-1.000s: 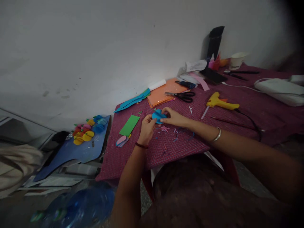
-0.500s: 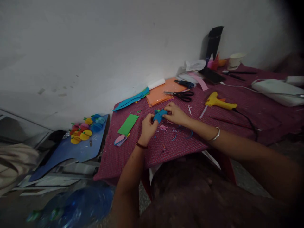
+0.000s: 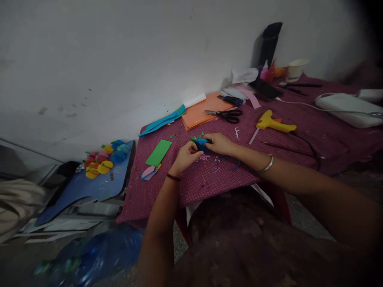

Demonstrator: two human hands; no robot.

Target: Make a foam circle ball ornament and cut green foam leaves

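Between my two hands is a blue folded paper piece (image 3: 201,144) with green bits at its top. My left hand (image 3: 186,157) grips its left side, fingers curled in and thumb pointing along the lower edge. On the other side my right hand (image 3: 220,143) pinches the piece, its fingertips partly hidden. Thin paper scraps (image 3: 216,159) lie on the table just below the hands. To the left are a green paper rectangle (image 3: 159,152) and a small stack of rounded paper cutouts (image 3: 149,172), pink on top.
Black scissors (image 3: 229,116) and a box cutter (image 3: 230,99) rest by orange sheets (image 3: 196,117). A yellow glue gun (image 3: 277,123) with its cord lies right, near a phone (image 3: 266,89). Left, a blue board (image 3: 101,185) bears several colourful paper fruit shapes (image 3: 104,166).
The blue piece has turned from lying flat and spread to a more upright, folded-together view, with more green showing. Both hands have shifted their grip around it. The camera view has moved slightly.
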